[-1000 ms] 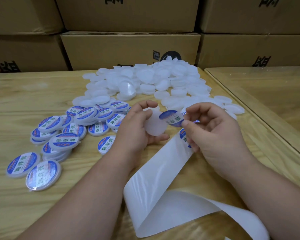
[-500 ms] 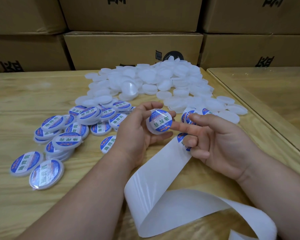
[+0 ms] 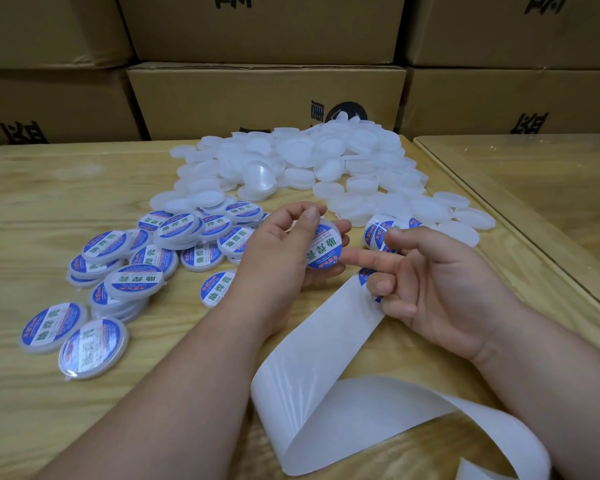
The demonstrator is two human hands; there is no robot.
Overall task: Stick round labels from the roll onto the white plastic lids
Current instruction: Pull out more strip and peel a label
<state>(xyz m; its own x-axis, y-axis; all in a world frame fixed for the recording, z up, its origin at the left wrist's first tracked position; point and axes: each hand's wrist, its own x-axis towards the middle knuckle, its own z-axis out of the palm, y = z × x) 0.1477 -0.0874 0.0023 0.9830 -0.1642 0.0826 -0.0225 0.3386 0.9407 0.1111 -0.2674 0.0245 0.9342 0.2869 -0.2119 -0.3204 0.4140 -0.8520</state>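
Note:
My left hand [image 3: 278, 258] grips a white plastic lid [image 3: 324, 249] by its rim, and a round blue and white label covers the lid's face. My right hand [image 3: 430, 282] points its forefinger at the lid's lower right edge and touches it. The lower fingers of that hand curl round the label strip [image 3: 326, 351], a white backing band that loops down over the table toward me. Part of the label roll [image 3: 381, 232] with blue labels shows behind my right hand. A heap of bare white lids [image 3: 309, 161] lies beyond my hands.
Several labelled lids [image 3: 146, 258] lie piled at the left on the wooden table [image 3: 49, 188]. Brown cardboard boxes [image 3: 264, 95] are stacked along the back. A second table [image 3: 541, 181] with a glossy top adjoins at the right.
The label that my right hand pinched now sits on the lid in my left hand. My right forefinger has stretched out against the lid, and my left hand has turned the lid slightly.

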